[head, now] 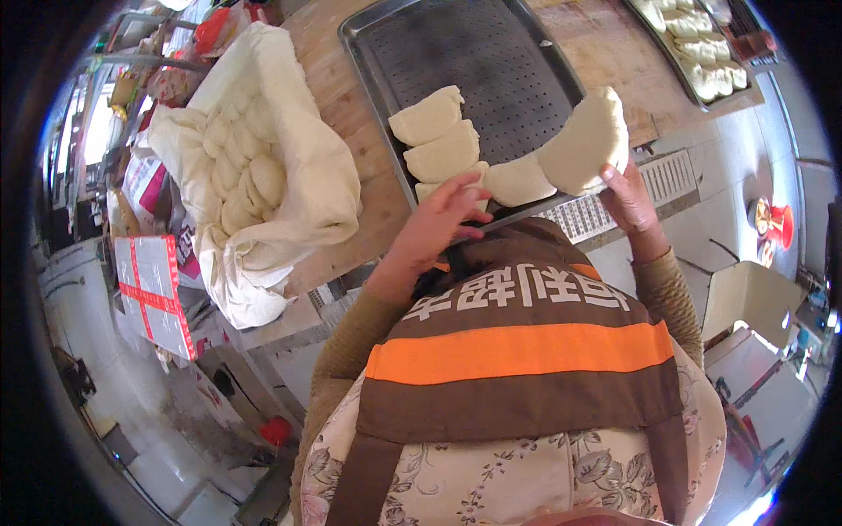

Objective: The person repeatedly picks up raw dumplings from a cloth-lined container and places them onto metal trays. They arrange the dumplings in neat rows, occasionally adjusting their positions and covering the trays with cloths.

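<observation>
My right hand (630, 200) grips the lower end of a large folded piece of dough (587, 144), raised at the near right corner of a dark perforated baking tray (487, 72). My left hand (437, 220) is over the tray's near edge with its fingers spread, partly hiding a folded dough piece there. Two more folded pieces, a rear one (429, 117) and one in front of it (442, 152), lie along the tray's left side. Another flat dough piece (521, 181) lies by the near edge, its right end against the raised piece.
Left of the tray, a cream cloth (322, 177) holds several dough pieces (240, 158) on the wooden table (355, 112). A second tray (691, 85) with several dough rows stands at the far right. A taped box (154, 296) is beyond the table's left side.
</observation>
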{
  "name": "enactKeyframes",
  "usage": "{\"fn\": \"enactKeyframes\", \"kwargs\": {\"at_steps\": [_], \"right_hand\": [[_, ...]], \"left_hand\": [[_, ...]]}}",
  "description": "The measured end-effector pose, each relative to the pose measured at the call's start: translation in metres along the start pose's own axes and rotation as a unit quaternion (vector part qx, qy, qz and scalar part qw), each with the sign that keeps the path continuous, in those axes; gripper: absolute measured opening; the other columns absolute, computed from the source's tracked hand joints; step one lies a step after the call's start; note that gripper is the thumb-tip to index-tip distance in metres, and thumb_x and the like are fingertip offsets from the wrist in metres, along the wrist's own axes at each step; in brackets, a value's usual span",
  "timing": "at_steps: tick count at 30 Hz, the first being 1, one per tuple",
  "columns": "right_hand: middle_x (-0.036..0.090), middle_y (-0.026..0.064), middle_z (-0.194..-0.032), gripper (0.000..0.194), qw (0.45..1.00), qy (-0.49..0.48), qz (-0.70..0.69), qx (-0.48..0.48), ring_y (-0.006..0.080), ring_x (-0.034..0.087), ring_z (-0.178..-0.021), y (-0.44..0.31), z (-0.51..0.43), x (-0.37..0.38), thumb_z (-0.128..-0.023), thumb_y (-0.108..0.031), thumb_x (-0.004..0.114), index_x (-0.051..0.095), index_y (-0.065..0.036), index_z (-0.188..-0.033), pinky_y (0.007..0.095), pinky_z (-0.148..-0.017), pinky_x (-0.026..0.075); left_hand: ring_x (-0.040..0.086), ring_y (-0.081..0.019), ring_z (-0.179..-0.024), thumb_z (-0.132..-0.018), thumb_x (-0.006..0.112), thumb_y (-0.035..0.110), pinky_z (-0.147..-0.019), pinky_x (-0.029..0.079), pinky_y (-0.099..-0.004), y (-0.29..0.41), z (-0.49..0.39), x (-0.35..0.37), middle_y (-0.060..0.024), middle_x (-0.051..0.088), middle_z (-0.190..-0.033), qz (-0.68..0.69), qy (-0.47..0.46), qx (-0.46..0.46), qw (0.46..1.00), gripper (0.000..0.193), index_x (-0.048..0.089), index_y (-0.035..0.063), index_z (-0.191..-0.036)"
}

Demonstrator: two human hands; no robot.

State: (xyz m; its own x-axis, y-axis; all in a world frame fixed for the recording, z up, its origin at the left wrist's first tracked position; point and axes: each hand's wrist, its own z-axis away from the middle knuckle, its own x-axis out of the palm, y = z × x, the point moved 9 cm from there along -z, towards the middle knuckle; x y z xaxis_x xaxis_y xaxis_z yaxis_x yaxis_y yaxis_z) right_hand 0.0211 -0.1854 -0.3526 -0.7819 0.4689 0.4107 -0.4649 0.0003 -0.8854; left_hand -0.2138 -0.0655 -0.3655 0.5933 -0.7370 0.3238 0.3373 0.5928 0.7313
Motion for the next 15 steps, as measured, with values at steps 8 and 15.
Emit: {"fn": "enactKeyframes", "kwargs": {"at_steps": [8,15], "right_hand": [[0.054,0.0082,-0.136,0.078,0.656,-0.06,0.718,-0.227,0.0311,0.05,-0.128,-0.017,0.002,0.098,-0.064,-0.013,0.086,0.056,-0.019,-0.136,0.043,-0.105,0.043],[0.052,0.0049,-0.137,0.077,0.603,-0.09,0.765,-0.206,0.029,0.042,-0.135,0.007,-0.014,0.109,-0.063,-0.035,0.088,0.059,-0.017,-0.132,0.0568,-0.111,0.028]], "left_hand": [[0.064,-0.0229,-0.102,-0.103,0.053,0.021,-0.083,0.054,-0.0331,-0.022,0.001,-0.042,-0.0123,0.062,-0.125,-0.185,0.059,0.069,0.979,0.037,0.054,0.0039,-0.135],[0.054,-0.0307,-0.121,-0.087,0.071,0.024,-0.1,0.046,-0.0406,0.016,-0.007,-0.021,-0.0142,0.059,-0.128,-0.614,0.124,0.329,0.707,0.058,0.051,0.0042,-0.138]]}}
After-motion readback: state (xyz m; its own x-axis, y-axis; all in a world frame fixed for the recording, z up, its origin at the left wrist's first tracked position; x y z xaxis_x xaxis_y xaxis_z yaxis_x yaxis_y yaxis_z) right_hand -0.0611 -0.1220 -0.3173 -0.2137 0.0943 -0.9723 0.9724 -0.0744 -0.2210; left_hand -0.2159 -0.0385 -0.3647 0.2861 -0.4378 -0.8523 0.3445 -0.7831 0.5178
